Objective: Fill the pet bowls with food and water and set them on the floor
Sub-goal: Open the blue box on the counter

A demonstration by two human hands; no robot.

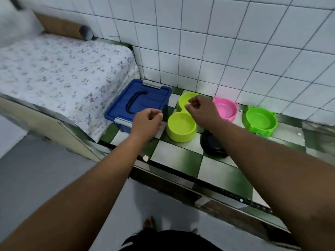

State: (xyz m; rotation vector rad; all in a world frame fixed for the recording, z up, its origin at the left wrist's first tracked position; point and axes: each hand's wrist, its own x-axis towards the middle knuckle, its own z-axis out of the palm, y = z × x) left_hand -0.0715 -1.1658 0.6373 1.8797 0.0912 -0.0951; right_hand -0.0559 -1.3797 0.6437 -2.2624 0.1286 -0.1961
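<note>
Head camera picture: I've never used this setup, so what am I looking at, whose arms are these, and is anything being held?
There is one view, from a camera worn on a person's head, looking down at their own bare arms. The left hand hovers by a closed blue storage box; the right hand hangs over a yellow-green double bowl. Both look loosely curled and seem to hold nothing. Also on the green-and-white tiled ledge: a pink bowl, a green bowl and a black bowl, partly hidden. The bowls look empty.
</note>
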